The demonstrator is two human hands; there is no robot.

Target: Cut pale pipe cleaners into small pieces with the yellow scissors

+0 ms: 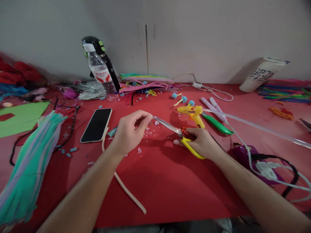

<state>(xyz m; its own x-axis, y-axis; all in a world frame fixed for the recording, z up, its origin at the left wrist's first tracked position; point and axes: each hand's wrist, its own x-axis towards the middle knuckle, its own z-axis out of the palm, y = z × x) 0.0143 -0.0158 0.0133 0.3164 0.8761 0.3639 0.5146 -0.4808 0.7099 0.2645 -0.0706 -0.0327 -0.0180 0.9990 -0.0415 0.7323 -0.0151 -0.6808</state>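
My right hand (202, 142) grips a pair of scissors (171, 126) with yellow and orange-red handles. Their blades point left and look nearly closed. At the blade tips, my left hand (133, 129) is pinched, thumb against forefinger; whatever lies between the fingertips is too small to make out. Small pale clippings (150, 133) are scattered on the red tabletop (155, 184) below. A cream pipe cleaner (130, 192) runs under my left forearm towards the front edge. Just beyond my right hand stands a yellow glue gun (193, 113) with a long clear glue stick in its back.
Left are a phone (96, 125) and a bundle of teal and lilac pipe cleaners (31, 168). A plastic bottle (100, 72) stands behind. Right lie a green cutter (218, 124), a purple power strip (245, 152) with cables, and a tilted paper cup (262, 74).
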